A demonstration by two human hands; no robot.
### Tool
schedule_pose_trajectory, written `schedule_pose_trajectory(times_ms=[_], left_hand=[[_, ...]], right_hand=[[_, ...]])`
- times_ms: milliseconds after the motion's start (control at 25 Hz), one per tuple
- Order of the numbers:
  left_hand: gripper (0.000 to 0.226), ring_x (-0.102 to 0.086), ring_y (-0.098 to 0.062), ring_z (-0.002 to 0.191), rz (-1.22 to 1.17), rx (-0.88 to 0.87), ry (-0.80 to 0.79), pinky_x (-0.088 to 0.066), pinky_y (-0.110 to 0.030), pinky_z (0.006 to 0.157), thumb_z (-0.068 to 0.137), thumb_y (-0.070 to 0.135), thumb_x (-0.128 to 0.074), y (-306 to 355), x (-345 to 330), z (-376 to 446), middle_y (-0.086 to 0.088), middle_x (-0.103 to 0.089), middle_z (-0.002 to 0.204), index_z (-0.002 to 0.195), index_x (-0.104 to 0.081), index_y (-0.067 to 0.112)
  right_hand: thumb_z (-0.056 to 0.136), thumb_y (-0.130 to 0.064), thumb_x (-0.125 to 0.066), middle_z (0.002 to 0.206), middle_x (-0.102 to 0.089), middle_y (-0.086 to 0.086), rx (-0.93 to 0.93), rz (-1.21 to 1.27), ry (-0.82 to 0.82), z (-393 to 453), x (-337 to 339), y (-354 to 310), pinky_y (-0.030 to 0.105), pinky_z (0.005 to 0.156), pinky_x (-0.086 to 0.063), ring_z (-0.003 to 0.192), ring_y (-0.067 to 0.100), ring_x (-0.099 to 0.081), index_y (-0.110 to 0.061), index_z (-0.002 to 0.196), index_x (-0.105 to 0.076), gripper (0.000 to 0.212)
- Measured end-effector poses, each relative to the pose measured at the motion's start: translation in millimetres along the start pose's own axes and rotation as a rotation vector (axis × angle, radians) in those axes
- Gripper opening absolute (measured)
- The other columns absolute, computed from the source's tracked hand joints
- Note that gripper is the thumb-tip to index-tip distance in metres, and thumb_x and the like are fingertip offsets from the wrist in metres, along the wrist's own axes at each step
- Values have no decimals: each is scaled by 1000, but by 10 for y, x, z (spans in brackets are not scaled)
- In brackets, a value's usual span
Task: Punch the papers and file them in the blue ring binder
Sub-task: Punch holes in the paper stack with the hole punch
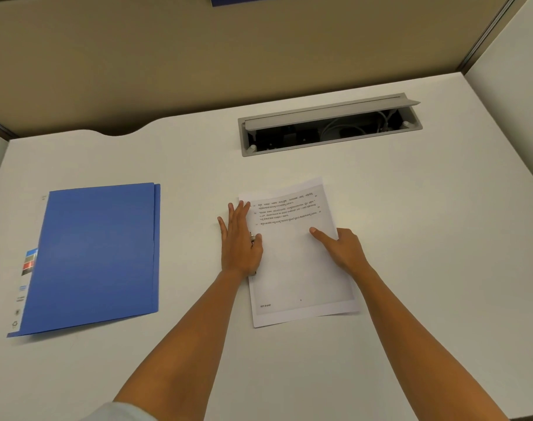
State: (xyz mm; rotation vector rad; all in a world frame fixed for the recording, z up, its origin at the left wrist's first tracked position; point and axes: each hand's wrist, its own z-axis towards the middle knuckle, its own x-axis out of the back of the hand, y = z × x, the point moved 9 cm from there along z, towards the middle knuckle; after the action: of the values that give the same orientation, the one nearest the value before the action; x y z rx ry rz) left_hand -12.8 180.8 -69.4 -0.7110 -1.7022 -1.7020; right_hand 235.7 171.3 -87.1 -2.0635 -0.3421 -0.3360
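A stack of white papers [298,268] with a few printed lines at the top lies on the white desk [426,238], right of centre. My left hand [239,241] lies flat with straight fingers on the papers' left edge; a small metal object shows beneath it, too hidden to identify. My right hand [342,249] grips the papers' right edge, thumb on top pointing left. The blue ring binder [92,256] lies closed on the desk at the left, apart from both hands, with a label strip along its left spine.
A grey cable hatch [329,126] stands open in the desk behind the papers, with wires inside. A beige partition wall [228,56] runs along the back. The desk's rear edge has a curved cut-out at the back left.
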Motion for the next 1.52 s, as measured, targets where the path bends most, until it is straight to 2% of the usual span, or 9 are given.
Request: schedule_pose_trajectory(times_ms=[280, 440, 600, 800, 920, 1000, 1120, 1320, 1520], left_hand=[[74, -12, -21, 150, 204, -7, 8, 5, -43, 122, 82, 30, -57, 155, 114, -26, -4, -28, 156, 148, -28, 11], [73, -23, -22, 145, 22, 155, 45, -7, -38, 121, 85, 33, -65, 20, 211, -160, -4, -35, 151, 145, -31, 10], [47, -48, -20, 114, -149, 441, 289, -39, -37, 101, 81, 39, -69, -205, 509, -483, 1, -52, 120, 118, -51, 16], [22, -57, -19, 94, -302, 512, 232, -50, -29, 77, 75, 32, -76, -214, 449, -656, 4, -56, 93, 84, -61, 18], [21, -66, -15, 75, -390, 591, 219, -47, -18, 53, 76, 25, -75, -208, 420, -700, -5, -67, 89, 87, -67, 9], [19, -66, -13, 67, -399, 619, 214, -45, -17, 48, 77, 23, -74, -167, 411, -709, -4, -69, 83, 87, -69, 8], [18, -65, -11, 65, -407, 641, 200, -46, -19, 50, 78, 24, -74, -52, 348, -709, 0, -67, 77, 87, -71, 9], [18, -67, -14, 79, -479, 606, 122, -47, -18, 61, 76, 23, -74, 226, 53, -630, -1, -72, 86, 89, -75, 10], [3, -56, -19, 65, -498, 555, -60, -43, -22, 58, 72, 4, -68, 676, -394, -537, -5, -67, 71, 73, -70, 5]], right_hand=[[82, -35, -69, 98, -73, 3, -12, 13, -50, -15, 12, 15, 42, 83, -57, 85, 23, -70, -20, 99, -69, 23], [82, -35, -70, 97, -73, 2, -14, 41, -88, -29, 11, 8, 38, 81, -58, 85, 22, -70, -19, 100, -69, 25], [86, -30, -65, 104, -72, 5, 0, 76, -147, -32, -1, -4, 39, 83, -57, 89, 23, -70, -16, 108, -67, 26], [95, -30, -56, 108, -69, 7, 142, -57, -120, -82, 173, -57, 39, 83, -55, 94, 26, -67, -11, 117, -63, 30], [95, -33, -56, 111, -68, 8, 160, -30, -34, -114, 436, -23, 42, 85, -55, 94, 28, -66, -10, 120, -61, 35], [95, -32, -56, 113, -67, 9, 157, 5, 12, -137, 626, 13, 45, 87, -54, 96, 30, -66, -9, 122, -60, 36], [94, -32, -57, 113, -67, 9, 162, 94, 56, -198, 894, 55, 47, 88, -54, 96, 28, -66, -12, 121, -60, 34], [95, -27, -58, 113, -67, 5, 118, 394, 141, -276, 1267, 90, 39, 82, -54, 94, 22, -67, -12, 124, -59, 33], [95, -23, -59, 111, -69, 4, 103, 548, 164, -278, 1457, 119, 36, 78, -55, 92, 20, -68, -14, 120, -61, 28]])
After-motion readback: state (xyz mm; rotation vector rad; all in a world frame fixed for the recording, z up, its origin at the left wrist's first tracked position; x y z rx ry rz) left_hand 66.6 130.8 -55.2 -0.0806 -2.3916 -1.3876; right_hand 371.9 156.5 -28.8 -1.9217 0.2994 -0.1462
